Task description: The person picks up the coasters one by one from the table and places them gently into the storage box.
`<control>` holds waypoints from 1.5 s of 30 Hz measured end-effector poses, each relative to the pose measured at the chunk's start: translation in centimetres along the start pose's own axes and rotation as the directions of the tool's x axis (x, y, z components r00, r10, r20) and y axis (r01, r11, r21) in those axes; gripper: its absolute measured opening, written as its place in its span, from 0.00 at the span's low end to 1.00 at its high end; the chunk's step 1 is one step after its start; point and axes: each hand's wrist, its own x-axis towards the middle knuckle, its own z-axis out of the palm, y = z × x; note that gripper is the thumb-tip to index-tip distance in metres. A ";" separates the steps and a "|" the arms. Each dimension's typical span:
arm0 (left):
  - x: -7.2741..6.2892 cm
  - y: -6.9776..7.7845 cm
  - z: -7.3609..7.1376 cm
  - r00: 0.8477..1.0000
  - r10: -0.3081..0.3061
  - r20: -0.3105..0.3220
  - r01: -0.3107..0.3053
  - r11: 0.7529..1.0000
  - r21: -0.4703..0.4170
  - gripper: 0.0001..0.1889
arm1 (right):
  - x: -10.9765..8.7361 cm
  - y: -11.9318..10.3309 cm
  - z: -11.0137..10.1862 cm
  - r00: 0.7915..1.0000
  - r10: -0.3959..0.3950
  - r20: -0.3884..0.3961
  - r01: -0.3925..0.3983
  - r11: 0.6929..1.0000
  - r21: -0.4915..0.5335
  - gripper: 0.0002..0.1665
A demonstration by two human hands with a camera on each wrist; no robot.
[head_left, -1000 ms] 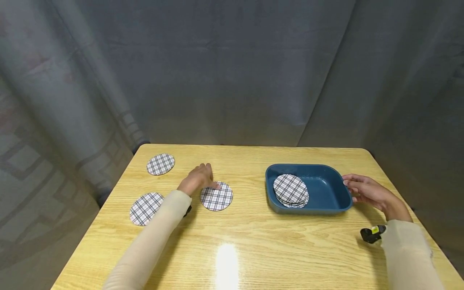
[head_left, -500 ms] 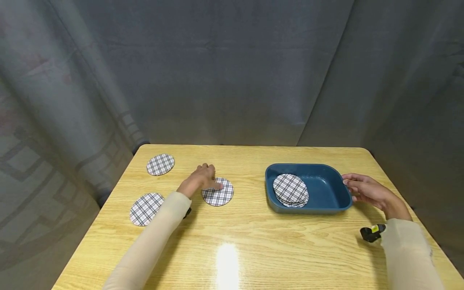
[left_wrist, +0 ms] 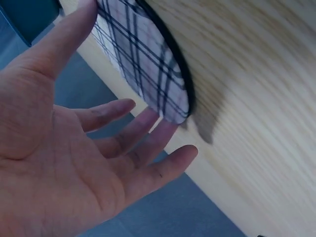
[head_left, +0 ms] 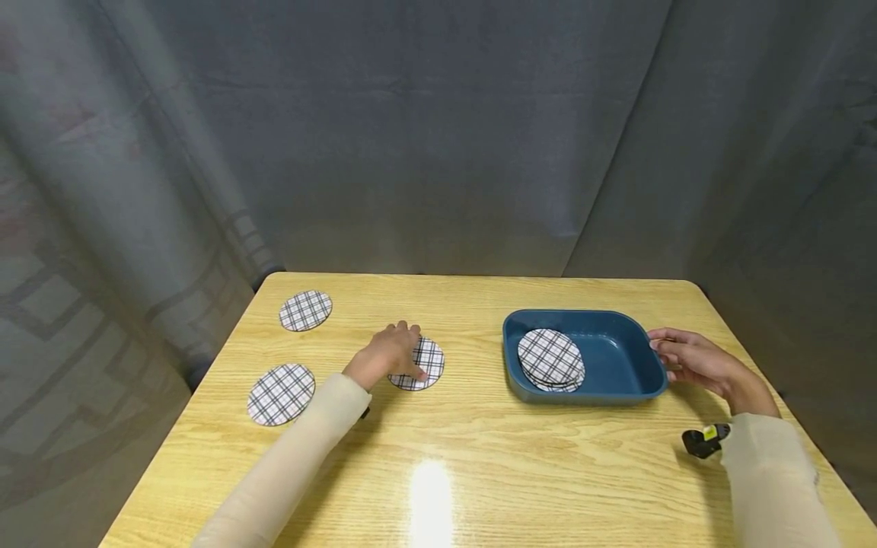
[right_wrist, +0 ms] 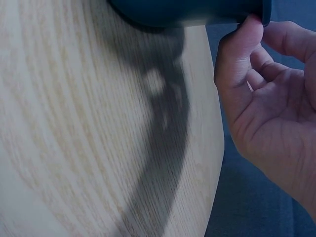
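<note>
My left hand (head_left: 387,354) is over a round plaid coaster (head_left: 430,361) that lies on the table. Its thumb lies on the coaster top, while in the left wrist view the spread, nearly straight fingers (left_wrist: 163,132) reach the coaster's edge. Part of this coaster is hidden under the hand. My right hand (head_left: 699,365) pinches the right end of a blue tray (head_left: 582,397) by its rim, thumb and forefinger meeting there in the right wrist view. Inside the tray, on its left side, sits a small stack of plaid coasters (head_left: 550,356).
Two more plaid coasters lie flat at the left of the table, one near the back edge (head_left: 305,310) and one closer (head_left: 281,394). Bare wood tabletop (head_left: 473,335) separates the left hand from the tray. Grey curtains (head_left: 438,152) hang behind.
The coaster under my left hand has slid slightly rightward and away from me. That hand has shifted right, its thumb now nearer the coaster's front edge. The right hand and tray stay put.
</note>
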 end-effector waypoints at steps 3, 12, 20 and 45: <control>0.2 0.0 0.2 1.000 -0.030 -0.009 0.029 0.999 -0.021 0.48 | 0.0 0.0 0.0 1.000 0.000 0.004 0.000 1.000 -0.003 0.10; 0.3 -0.4 -0.8 0.996 -0.081 -0.045 0.077 0.993 -0.091 0.43 | 0.0 0.2 0.1 1.000 -0.007 0.012 0.007 1.000 0.015 0.11; 0.2 -2.0 -2.9 0.997 -0.070 0.037 0.076 0.980 -0.184 0.19 | -0.1 0.1 0.1 1.000 -0.010 0.017 0.010 1.000 0.018 0.10; 1.4 -3.5 -3.2 0.986 0.135 0.102 -0.020 0.694 -0.720 0.14 | 0.0 0.0 0.0 1.000 0.013 -0.005 -0.013 1.000 0.000 0.09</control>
